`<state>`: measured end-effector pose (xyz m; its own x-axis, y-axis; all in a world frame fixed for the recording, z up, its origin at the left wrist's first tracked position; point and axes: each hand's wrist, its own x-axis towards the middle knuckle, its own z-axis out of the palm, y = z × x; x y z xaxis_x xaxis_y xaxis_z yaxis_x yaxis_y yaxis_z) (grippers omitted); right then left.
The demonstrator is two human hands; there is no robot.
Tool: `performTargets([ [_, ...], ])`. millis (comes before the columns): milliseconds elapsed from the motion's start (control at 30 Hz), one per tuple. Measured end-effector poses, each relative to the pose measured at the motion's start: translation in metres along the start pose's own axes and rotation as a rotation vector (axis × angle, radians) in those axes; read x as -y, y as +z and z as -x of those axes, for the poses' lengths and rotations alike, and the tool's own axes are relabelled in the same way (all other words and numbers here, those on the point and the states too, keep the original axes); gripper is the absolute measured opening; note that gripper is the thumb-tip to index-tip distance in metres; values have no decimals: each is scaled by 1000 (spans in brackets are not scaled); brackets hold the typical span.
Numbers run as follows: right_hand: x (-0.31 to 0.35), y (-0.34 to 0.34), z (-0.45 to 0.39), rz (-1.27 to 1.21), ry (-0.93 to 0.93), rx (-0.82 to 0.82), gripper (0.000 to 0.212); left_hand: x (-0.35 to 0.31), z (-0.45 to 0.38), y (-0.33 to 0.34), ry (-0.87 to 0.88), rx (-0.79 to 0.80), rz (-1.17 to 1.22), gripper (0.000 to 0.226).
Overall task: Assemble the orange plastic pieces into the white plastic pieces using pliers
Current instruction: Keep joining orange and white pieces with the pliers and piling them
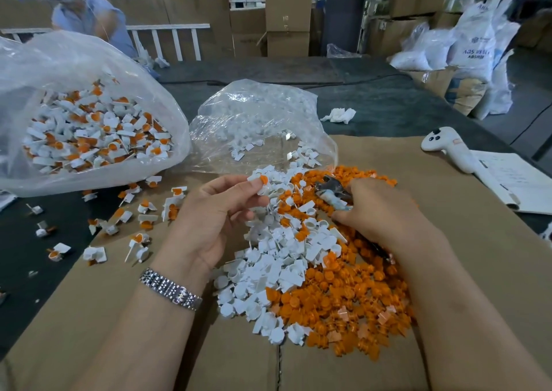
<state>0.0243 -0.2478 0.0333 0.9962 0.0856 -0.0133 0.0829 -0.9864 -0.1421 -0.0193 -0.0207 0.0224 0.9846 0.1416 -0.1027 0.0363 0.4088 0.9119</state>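
Note:
My left hand (218,220) pinches a white piece with an orange piece set in it (260,181) between thumb and fingers, above the parts heap. My right hand (385,211) grips metal pliers (333,192), their jaws pointing left toward that piece but apart from it. Below the hands a pile of loose white pieces (277,265) lies on brown cardboard (478,241), with a pile of orange pieces (352,298) to its right.
A big clear bag of joined white-and-orange parts (89,133) sits at left, with several joined parts (140,226) scattered before it. A smaller clear bag of white pieces (260,127) lies behind the heap. A white controller (448,147) and papers (513,181) lie right. Another person (89,14) stands at far left.

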Motion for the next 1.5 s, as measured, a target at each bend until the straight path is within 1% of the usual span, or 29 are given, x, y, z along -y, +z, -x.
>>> performTargets([
  [67,-2,-2,-1,-42,-14,-12,29,-1,0,0,-7,-9,39,30],
  [133,-2,-7,1,-109,-32,-42,26,-1,0,1,-2,-10,59,28],
  [200,-1,-15,6,-256,-74,-71,23,-1,0,2,2,-4,64,22],
  [267,2,-25,12,-392,-142,-95,19,0,1,4,11,11,58,20],
  [300,4,-29,15,-421,-187,-100,20,0,1,5,15,18,54,21],
  [333,7,-32,18,-434,-232,-83,22,0,1,6,20,25,51,21],
  [400,14,-35,23,-455,-293,5,28,0,2,7,31,43,50,20],
  [467,22,-37,26,-443,-327,93,36,0,3,8,41,49,50,19],
  [533,29,-37,26,-396,-361,130,41,0,3,8,54,49,50,18],
  [667,38,-35,28,-368,-396,168,41,0,3,9,84,54,57,17],
  [833,43,-34,30,-355,-387,188,38,2,2,9,119,54,16,18],
  [1067,50,-31,32,-304,-380,105,47,4,1,7,125,51,-11,22],
  [1167,49,-28,28,-288,-364,62,55,5,1,6,119,51,-23,21],
  [1300,47,-25,23,-279,-364,24,58,6,0,4,115,53,-24,17],
  [1433,44,-22,23,-276,-371,19,72,5,-1,4,116,35,-63,14],
  [1500,39,-20,22,-285,-379,1,66,4,-2,1,164,-7,-124,7],
])
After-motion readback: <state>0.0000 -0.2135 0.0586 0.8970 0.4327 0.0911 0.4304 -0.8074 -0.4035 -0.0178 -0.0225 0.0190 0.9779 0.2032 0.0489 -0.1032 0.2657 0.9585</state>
